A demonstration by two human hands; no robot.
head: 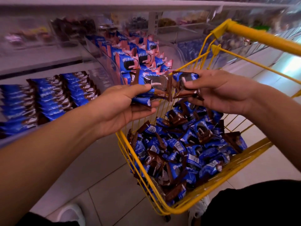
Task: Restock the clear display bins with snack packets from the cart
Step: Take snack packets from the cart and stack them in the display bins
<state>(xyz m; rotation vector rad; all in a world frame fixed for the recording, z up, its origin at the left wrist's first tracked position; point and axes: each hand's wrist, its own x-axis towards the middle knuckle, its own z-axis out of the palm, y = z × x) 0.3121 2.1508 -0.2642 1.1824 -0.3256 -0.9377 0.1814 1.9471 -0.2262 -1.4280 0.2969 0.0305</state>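
Observation:
My left hand [123, 105] holds a small stack of blue-and-brown snack packets [154, 87] between thumb and fingers, above the cart's left rim. My right hand [223, 92] pinches another blue-and-brown packet [185, 82] just right of that stack. Below both hands the yellow wire cart [192, 207] is heaped with several more packets [184, 149] of the same kind. On the shelf at left, a clear display bin [97, 62] holds neat rows of blue-and-brown packets [48, 98]. Beside it, a second bin carries blue-and-pink packets [138, 54].
The cart's yellow handle [263, 39] crosses the upper right. More clear bins of assorted snacks [167, 22] line the blurred upper shelf. White floor tiles [104, 185] lie between shelf and cart. My shoes [70, 214] show at the bottom edge.

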